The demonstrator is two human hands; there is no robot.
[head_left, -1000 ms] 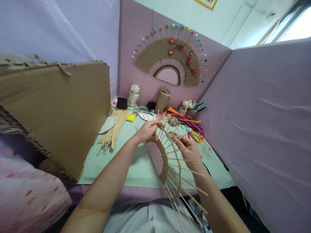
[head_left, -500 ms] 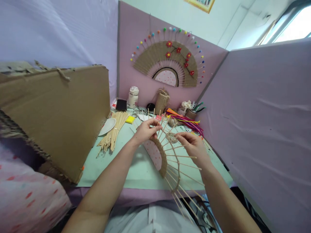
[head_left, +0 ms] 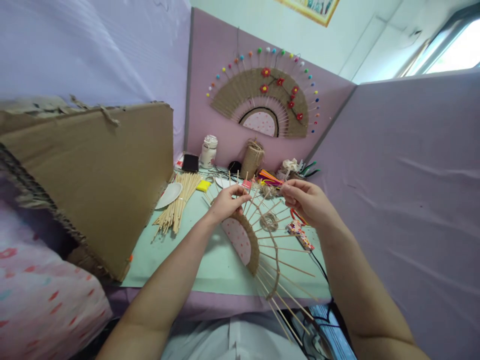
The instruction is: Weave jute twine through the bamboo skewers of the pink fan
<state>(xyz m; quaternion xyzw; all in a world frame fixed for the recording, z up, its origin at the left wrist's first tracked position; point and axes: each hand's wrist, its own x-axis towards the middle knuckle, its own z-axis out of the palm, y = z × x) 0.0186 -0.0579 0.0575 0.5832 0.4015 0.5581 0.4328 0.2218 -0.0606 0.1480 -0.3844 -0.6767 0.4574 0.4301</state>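
An unfinished fan point(head_left: 250, 240) of thin wooden sticks spreads from a pink dotted half-disc wrapped in jute twine, held upright over the green mat point(head_left: 210, 260). My left hand point(head_left: 227, 201) is closed around its upper sticks near the hub. My right hand point(head_left: 308, 200) is raised to the right of the sticks, fingers pinched on a strand of jute twine. A small coil of twine point(head_left: 268, 221) hangs among the sticks below that hand.
A large cardboard sheet point(head_left: 93, 175) leans at the left. A bundle of sticks point(head_left: 178, 204) and a white plate point(head_left: 168, 194) lie beside it. A finished fan point(head_left: 264, 100) hangs on the pink wall, above a white jar point(head_left: 208, 150), a twine spool point(head_left: 251, 157) and coloured pipe cleaners point(head_left: 270, 178).
My right hand has lifted up and to the right, away from the sticks, drawing the twine with it. The left hand keeps its grip on the fan.
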